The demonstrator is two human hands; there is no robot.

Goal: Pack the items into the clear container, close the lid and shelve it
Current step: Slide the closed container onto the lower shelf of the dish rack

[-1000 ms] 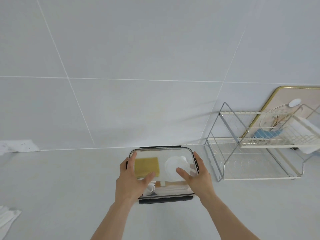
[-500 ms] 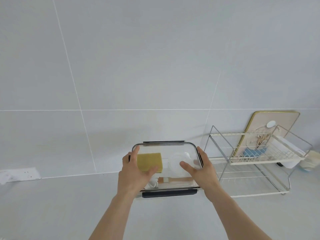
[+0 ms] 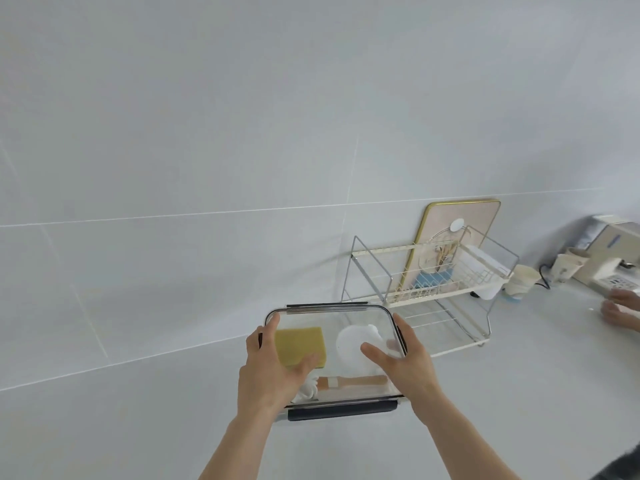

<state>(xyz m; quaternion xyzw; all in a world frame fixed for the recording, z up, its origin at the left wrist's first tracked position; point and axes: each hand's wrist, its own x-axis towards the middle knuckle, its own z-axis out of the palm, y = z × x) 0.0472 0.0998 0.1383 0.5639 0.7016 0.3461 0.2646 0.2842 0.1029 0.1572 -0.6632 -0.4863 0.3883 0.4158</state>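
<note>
Near the wire rack (image 3: 429,296), both my hands, left (image 3: 268,372) and right (image 3: 407,367), grip the packed clear container (image 3: 332,317) by its sides, level for shelving.

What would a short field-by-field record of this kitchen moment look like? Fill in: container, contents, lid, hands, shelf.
container: clear container, held between both hands
contents: yellow sponge, white round item, wooden-handled brush
lid: on; dark clip at near edge
left hand: grips left side
right hand: grips right side
shelf: wire rack to the right; lower tier free
</note>
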